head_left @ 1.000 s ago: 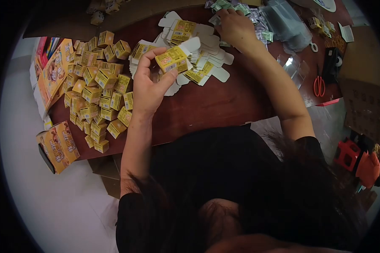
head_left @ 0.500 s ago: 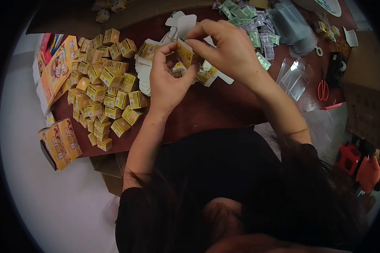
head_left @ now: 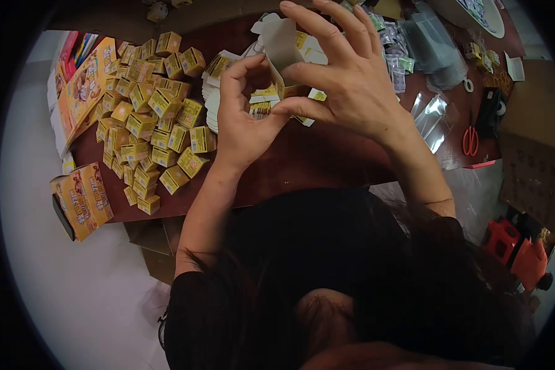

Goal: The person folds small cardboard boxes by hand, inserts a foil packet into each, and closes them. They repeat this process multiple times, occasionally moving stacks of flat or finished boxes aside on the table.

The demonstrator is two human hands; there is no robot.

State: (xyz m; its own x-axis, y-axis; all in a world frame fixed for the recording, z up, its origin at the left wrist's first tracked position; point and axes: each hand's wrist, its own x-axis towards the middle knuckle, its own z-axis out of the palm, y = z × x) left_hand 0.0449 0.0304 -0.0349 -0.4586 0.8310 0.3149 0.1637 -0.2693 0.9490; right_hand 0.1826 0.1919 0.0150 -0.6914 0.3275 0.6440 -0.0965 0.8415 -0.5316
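A small yellow carton (head_left: pixel 282 48) is held in front of me, its white inner side and flaps standing up at the top. My left hand (head_left: pixel 246 114) grips its left side between curled fingers and thumb. On the other side, my right hand (head_left: pixel 354 83) has thumb and index finger at the lower edge and right side, the other fingers raised and spread. Flat, unfolded cartons (head_left: pixel 212 110) lie stacked just behind my left hand, and more lie partly hidden under both hands. To the left is a heap of folded yellow boxes (head_left: pixel 140 126).
Green and purple sachets (head_left: pixel 396 61), clear plastic sleeves (head_left: pixel 435 52) and a white bowl (head_left: pixel 494 21) are at the back right. Red scissors (head_left: pixel 470 140) lie near a black tape dispenser (head_left: pixel 489 111). A larger orange box (head_left: pixel 83 200) sits at the table's left corner.
The carton has opened up between my hands, its white flaps now upright. My right hand has shifted from pinching the top edge to the carton's right side, with its fingers spread wider.
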